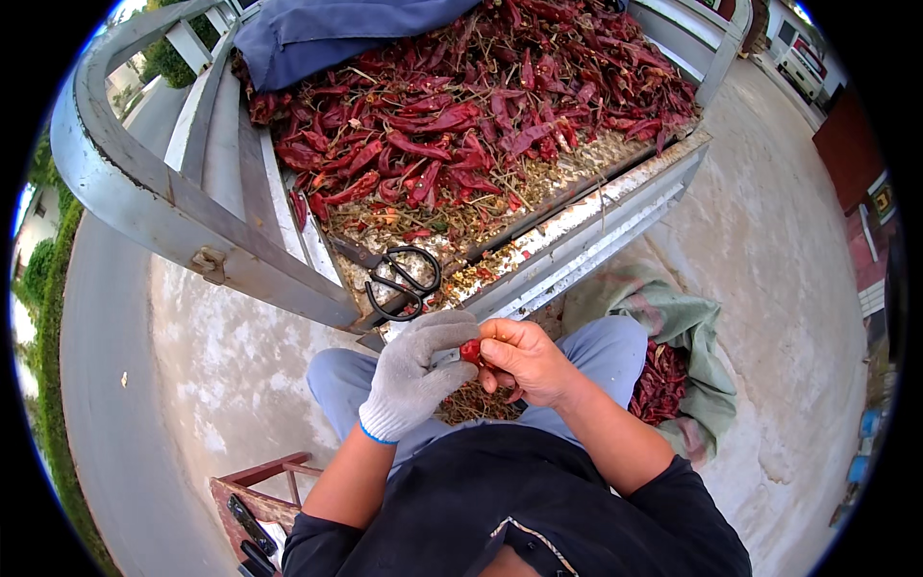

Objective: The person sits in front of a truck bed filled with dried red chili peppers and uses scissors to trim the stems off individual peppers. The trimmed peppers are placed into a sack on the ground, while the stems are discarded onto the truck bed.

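Observation:
My left hand, in a grey knit glove with a blue-edged cuff, is before my lap, thumb and fingers around one end of a dried red chili pepper. The bare right hand pinches the same pepper between thumb and forefinger. More red shows under its curled fingers, partly hidden. Just beyond the glove, black-handled scissors lie on the corner of a metal cart bed. A big heap of dried red chilies with stems covers the bed.
Between my knees sits a mass of dry stems. By the right leg stands a green woven sack holding red chilies. A curved metal rail borders the cart's left. Blue cloth covers some peppers. A wooden stool is lower left.

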A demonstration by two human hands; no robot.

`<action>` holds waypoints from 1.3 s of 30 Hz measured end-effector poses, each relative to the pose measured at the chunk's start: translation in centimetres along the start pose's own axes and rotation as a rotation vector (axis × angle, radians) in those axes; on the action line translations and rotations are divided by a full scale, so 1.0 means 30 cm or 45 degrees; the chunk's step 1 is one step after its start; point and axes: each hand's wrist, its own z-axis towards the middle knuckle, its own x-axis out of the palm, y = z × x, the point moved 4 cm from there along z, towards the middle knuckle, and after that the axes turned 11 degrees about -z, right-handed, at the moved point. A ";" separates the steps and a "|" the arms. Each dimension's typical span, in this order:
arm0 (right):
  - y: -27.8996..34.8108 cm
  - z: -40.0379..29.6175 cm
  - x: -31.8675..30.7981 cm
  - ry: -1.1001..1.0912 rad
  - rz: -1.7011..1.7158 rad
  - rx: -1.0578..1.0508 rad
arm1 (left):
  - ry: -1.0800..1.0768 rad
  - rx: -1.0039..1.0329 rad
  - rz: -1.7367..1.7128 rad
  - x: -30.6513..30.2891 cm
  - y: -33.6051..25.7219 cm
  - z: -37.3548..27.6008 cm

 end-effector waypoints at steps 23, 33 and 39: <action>-0.141 -0.840 -0.801 -1.480 -2.214 0.080 | -0.729 0.255 0.989 -0.260 0.056 0.381; -0.062 -0.643 -0.695 -1.393 -1.276 -0.104 | -0.492 0.062 1.404 -0.208 0.028 0.568; 0.017 -0.512 -0.591 -1.218 -1.163 -0.217 | -0.487 0.187 1.451 -0.239 0.029 0.530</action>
